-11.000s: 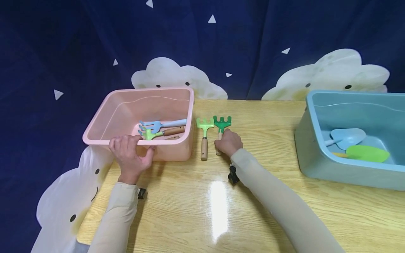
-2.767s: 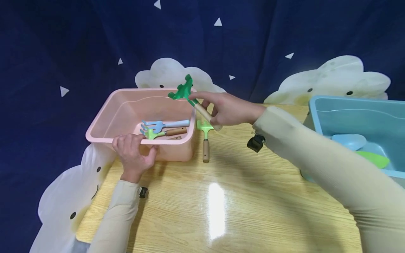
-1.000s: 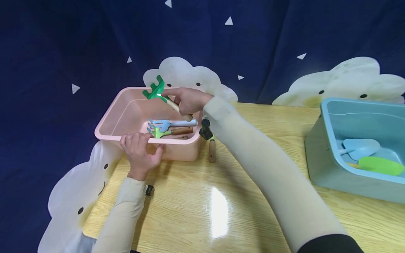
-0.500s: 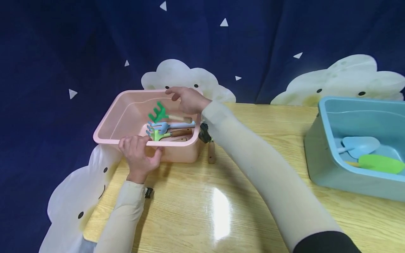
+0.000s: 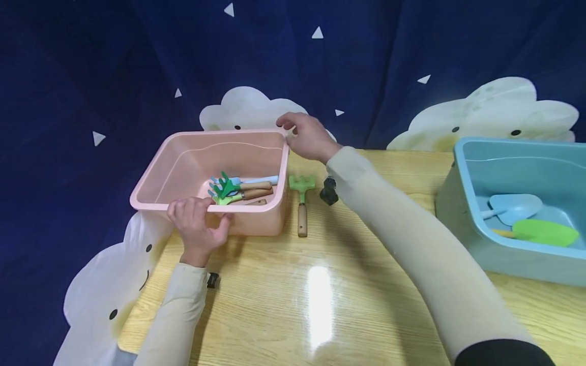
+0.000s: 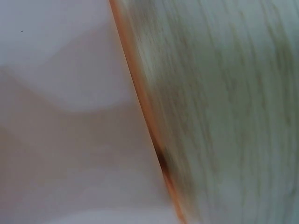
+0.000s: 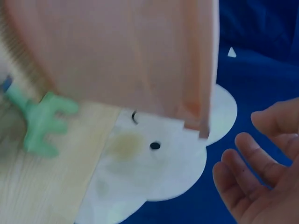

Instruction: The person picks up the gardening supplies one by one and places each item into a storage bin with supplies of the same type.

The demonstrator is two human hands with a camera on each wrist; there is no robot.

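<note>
My left hand (image 5: 198, 227) grips the near rim of the pink bin (image 5: 155, 173), fingers curled over the edge. Inside the bin lie a dark green rake (image 5: 224, 186), a light blue rake (image 5: 256, 180) and a lime rake (image 5: 229, 199) with wooden handles. A light green rake (image 5: 301, 203) lies on the table just right of the bin; the right wrist view shows this light green rake (image 7: 42, 122) beside the pink bin's wall (image 7: 121, 51). My right hand (image 5: 305, 136) hovers empty above the bin's far right corner, with its fingers (image 7: 243, 179) relaxed and spread.
A blue bin (image 5: 462, 203) at the right holds a light blue scoop (image 5: 515, 206) and a lime scoop (image 5: 542, 232). The wooden table (image 5: 320, 295) stretches in front. A dark blue curtain with white clouds hangs behind. The left wrist view is a blur of pink wall and wood.
The right hand carried the dark green rake over the pink bin, let it go inside, and has drawn back to the right, empty. The left hand kept its grip on the rim.
</note>
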